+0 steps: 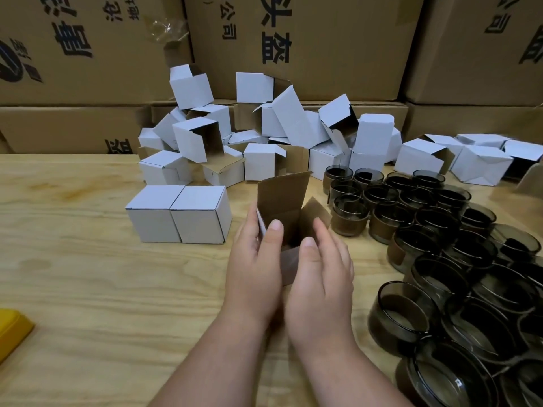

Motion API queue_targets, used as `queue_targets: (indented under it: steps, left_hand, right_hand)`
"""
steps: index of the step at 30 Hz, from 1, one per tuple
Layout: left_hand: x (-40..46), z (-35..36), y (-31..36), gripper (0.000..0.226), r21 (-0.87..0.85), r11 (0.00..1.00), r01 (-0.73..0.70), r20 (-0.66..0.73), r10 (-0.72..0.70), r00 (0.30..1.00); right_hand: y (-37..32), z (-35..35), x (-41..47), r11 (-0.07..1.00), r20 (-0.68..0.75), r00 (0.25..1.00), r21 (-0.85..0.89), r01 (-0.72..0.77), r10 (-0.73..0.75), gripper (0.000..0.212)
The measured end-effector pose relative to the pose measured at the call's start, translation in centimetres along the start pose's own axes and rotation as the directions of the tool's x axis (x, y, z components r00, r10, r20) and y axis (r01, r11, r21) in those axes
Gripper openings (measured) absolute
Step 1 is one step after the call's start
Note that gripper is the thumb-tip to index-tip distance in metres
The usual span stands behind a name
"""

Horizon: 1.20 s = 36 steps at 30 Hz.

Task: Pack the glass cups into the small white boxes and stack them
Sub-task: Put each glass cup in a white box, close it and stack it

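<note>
A small white box (282, 201) stands open on the wooden table (88, 274), its brown lid flap raised. My left hand (255, 259) grips the box's left side, thumb over the rim. My right hand (320, 268) lies against its right side with fingers nearly straight. Whether a cup sits inside is hidden. Two closed white boxes (179, 214) stand side by side to the left. Several smoky glass cups (440, 230) crowd the table's right side.
A heap of open white boxes (264, 142) lies at the back of the table, against large brown cartons (323, 39). More white boxes (470, 160) sit at the far right. A yellow object (11, 327) pokes in at the left edge.
</note>
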<state>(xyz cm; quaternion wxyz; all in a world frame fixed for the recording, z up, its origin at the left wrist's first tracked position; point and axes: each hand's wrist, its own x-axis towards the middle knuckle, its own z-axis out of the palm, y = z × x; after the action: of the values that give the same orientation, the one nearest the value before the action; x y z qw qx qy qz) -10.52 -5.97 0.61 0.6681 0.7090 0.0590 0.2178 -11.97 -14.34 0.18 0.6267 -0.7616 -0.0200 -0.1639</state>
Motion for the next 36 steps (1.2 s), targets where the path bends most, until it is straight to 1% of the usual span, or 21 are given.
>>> queue_targets:
  steps: [2, 4, 7, 9, 12, 14, 18, 21, 23, 25, 27, 29, 33, 35, 36]
  left_hand:
    - [-0.1, 0.0, 0.0, 0.064, -0.036, 0.999, 0.018, -0.006, -0.018, 1.000]
    - [-0.2, 0.1, -0.1, 0.064, -0.069, 0.997, 0.038, -0.036, -0.041, 0.999]
    - [-0.2, 0.2, -0.3, 0.051, -0.068, 0.996, 0.063, -0.162, -0.074, 0.984]
    - [-0.4, 0.0, 0.0, 0.044, -0.083, 0.994, 0.077, -0.189, -0.091, 0.978]
    - [-0.6, 0.0, 0.9, 0.042, -0.073, 0.993, 0.088, -0.157, -0.098, 0.983]
    - [-0.5, 0.0, 1.0, 0.046, -0.081, 0.992, 0.100, -0.132, -0.110, 0.985]
    - [-0.1, -0.1, 0.5, 0.052, -0.035, 0.996, 0.079, -0.142, -0.084, 0.986]
    - [-0.1, 0.0, 0.6, 0.052, -0.016, 0.997, 0.077, -0.137, -0.078, 0.987]
    - [-0.1, 0.1, 0.5, 0.047, -0.004, 0.997, 0.074, -0.140, -0.074, 0.987]
    - [-0.1, 0.1, 0.4, 0.046, 0.034, 0.998, 0.050, -0.134, -0.045, 0.990]
    - [-0.1, 0.2, 0.4, 0.051, 0.088, 0.996, 0.024, -0.124, -0.013, 0.992]
    - [0.1, 0.1, 0.2, 0.056, 0.112, 0.994, 0.007, -0.131, 0.008, 0.991]
    - [0.5, -0.2, -0.4, 0.065, 0.068, 0.997, 0.022, -0.117, -0.014, 0.993]
    - [0.6, -0.2, -0.8, 0.068, 0.056, 0.998, 0.037, -0.092, -0.031, 0.995]
    - [0.6, -0.2, -1.0, 0.067, 0.059, 0.997, 0.041, -0.089, -0.036, 0.995]
  right_hand:
    - [0.1, 0.0, 0.1, 1.000, 0.002, 1.000, -0.010, 0.001, -0.001, 0.072]
    - [0.3, 0.1, 0.2, 1.000, 0.004, 1.000, -0.008, -0.007, 0.007, 0.070]
    - [0.4, 0.2, 0.5, 1.000, -0.001, 1.000, 0.001, -0.011, 0.011, 0.074]
    - [0.5, 0.2, 0.6, 1.000, -0.010, 1.000, 0.011, -0.017, 0.018, 0.077]
    - [0.4, 0.1, 0.6, 0.999, -0.026, 0.999, 0.026, -0.043, 0.044, 0.077]
    - [0.2, 0.1, 0.6, 0.998, -0.038, 0.998, 0.036, -0.056, 0.058, 0.075]
    - [0.2, 0.0, 0.5, 0.997, -0.059, 0.995, 0.040, -0.073, 0.076, 0.069]
    - [0.4, -0.1, 0.5, 0.997, -0.056, 0.996, -0.022, -0.076, 0.075, 0.057]
    - [0.4, -0.1, 0.4, 0.995, -0.039, 0.997, -0.079, -0.065, 0.062, 0.059]
    - [0.1, -0.1, 0.2, 0.989, -0.015, 0.999, -0.138, -0.042, 0.040, 0.062]
    - [-0.2, -0.1, -0.1, 0.979, 0.002, 1.000, -0.206, -0.001, 0.002, 0.068]
    - [-0.5, -0.2, -0.5, 0.957, -0.002, 0.998, -0.284, 0.056, -0.059, 0.068]
    - [-1.8, -0.6, -1.5, 0.884, -0.016, 0.970, -0.415, 0.213, -0.241, 0.058]
    - [-2.7, -0.8, -2.3, 0.842, -0.023, 0.954, -0.477, 0.254, -0.300, 0.058]
    - [-3.0, -1.0, -2.6, 0.822, -0.025, 0.951, -0.511, 0.252, -0.307, 0.058]
